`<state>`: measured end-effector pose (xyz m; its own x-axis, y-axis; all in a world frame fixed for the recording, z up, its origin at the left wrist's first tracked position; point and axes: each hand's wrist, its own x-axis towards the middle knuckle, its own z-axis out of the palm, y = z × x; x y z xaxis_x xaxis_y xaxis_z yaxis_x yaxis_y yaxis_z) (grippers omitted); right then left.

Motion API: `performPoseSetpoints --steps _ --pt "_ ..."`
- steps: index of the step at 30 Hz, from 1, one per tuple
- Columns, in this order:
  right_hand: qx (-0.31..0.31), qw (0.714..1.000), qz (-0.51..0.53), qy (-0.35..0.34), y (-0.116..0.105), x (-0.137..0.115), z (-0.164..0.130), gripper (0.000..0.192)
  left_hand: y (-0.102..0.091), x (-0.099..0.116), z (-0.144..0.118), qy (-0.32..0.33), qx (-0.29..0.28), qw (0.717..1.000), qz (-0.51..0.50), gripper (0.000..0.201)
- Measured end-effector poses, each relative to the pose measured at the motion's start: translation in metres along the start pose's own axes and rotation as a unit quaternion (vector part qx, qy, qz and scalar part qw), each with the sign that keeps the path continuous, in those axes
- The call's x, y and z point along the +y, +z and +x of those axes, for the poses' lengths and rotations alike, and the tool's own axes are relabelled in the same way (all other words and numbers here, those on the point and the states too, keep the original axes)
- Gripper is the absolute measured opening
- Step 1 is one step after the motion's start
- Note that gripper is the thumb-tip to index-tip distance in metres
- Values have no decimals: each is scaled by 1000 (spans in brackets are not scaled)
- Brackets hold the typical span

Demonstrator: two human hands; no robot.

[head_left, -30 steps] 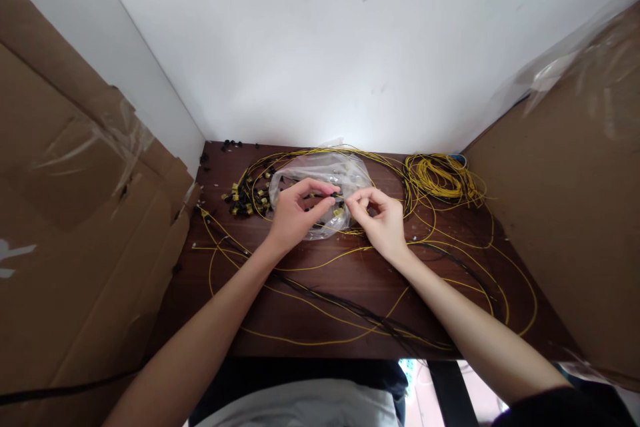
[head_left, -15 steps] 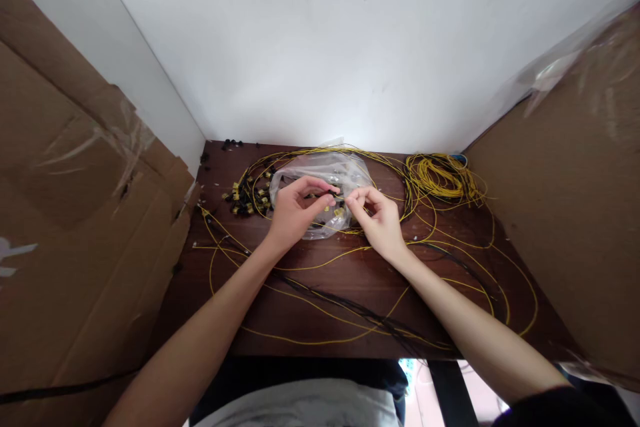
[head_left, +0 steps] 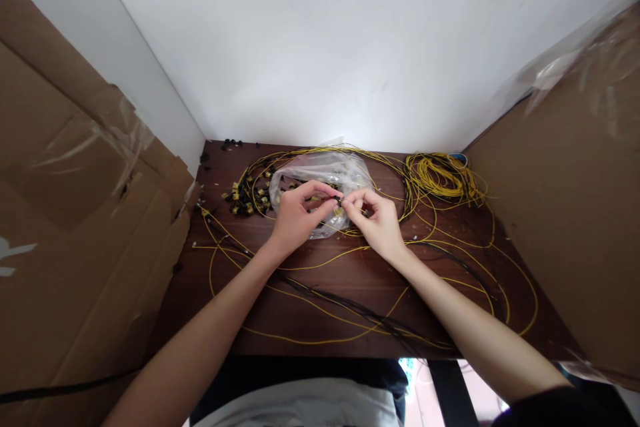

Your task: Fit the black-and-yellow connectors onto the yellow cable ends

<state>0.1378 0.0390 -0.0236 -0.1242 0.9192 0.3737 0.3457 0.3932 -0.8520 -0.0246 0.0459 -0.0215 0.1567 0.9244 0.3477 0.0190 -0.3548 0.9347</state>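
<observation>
Above the clear plastic bag [head_left: 320, 167], my left hand [head_left: 300, 213] pinches a small black part [head_left: 339, 200], perhaps a connector, between thumb and forefinger. My right hand [head_left: 377, 219] meets it there, its thumb and forefinger pressed together at the same part. What the right fingertips grip is too small to tell. More black and yellow connector pieces [head_left: 245, 199] are heaped left of the bag and show inside it. A loop of yellow and black wires [head_left: 280, 157] runs around the bag.
A coil of yellow wire [head_left: 440, 177] lies at the back right of the brown table [head_left: 310, 343]. Loose yellow wires and a black wire bundle [head_left: 345, 305] cross the front. Cardboard walls [head_left: 75, 213] flank both sides; a white wall [head_left: 320, 47] stands behind.
My hands have come closer together, so the fingertips now meet at the small black part. The wires and bag have stayed in place.
</observation>
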Motion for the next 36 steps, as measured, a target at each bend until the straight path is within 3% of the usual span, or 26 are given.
performPoseSetpoints --steps 8,16,21,28,36 --pt "3 1000 -17 0 0 -1 0 12 1 1 -1 30 0 998 48 10" --pt "0 999 -53 3 0 -2 -1 7 1 3 -4 128 -20 975 179 11" --pt "-3 999 -39 10 0 -2 -1 9 0 2 -4 164 -16 965 206 11" --pt "15 1000 1 11 0 2 0 13 3 2 -3 118 4 982 147 10" --pt "16 1000 16 10 1 0 0 15 4 3 -5 92 11 985 144 13"
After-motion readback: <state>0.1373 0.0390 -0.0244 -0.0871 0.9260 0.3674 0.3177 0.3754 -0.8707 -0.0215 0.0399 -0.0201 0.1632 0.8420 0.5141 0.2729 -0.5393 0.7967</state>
